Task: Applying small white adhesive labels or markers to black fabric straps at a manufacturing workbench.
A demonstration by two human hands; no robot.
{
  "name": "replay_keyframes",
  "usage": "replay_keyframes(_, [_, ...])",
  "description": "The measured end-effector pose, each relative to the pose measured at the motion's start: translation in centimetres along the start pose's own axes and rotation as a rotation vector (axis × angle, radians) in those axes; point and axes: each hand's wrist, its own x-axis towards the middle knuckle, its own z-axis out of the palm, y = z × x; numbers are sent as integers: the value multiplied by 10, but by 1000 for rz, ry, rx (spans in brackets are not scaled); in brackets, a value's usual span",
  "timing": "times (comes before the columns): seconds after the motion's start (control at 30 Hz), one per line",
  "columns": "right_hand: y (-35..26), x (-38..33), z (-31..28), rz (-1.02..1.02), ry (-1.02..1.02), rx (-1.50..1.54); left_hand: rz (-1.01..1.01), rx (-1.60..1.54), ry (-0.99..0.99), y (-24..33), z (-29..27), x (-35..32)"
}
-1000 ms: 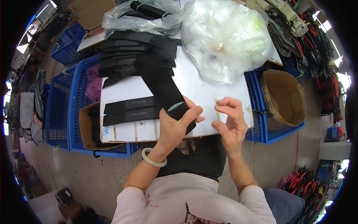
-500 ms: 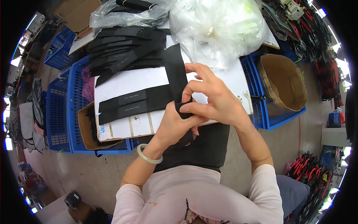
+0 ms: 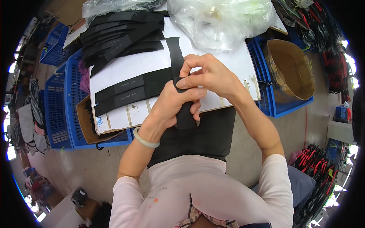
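Observation:
My left hand (image 3: 171,100) is closed round a wide black fabric band (image 3: 175,53). One end of the band stretches away over the white board (image 3: 131,67), and another part hangs below my fingers at the board's near edge. With thumb and fingertips, my right hand (image 3: 213,76) pinches the band where it is folded, just beside my left thumb. Two more black bands (image 3: 127,99) with small printed patches lie side by side to the left of my left hand. Behind them is a fanned pile of similar bands (image 3: 121,34).
Clear plastic bags (image 3: 224,22) rest at the back of the board. To the left stand blue crates (image 3: 59,110), one with a cardboard box (image 3: 87,123) inside. A large open cardboard box (image 3: 291,72) sits in a blue crate on the right.
Both hands have come slightly up and left in the picture, and the view has shifted. The right fingers are now drawn in tighter on the band. More of its lower end shows beneath my left hand.

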Motion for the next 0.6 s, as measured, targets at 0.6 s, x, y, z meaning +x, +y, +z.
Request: replay_keyframes(0.6, [48, -64, 35, 74, 233, 518, 338, -439, 205, -12, -14, 22])
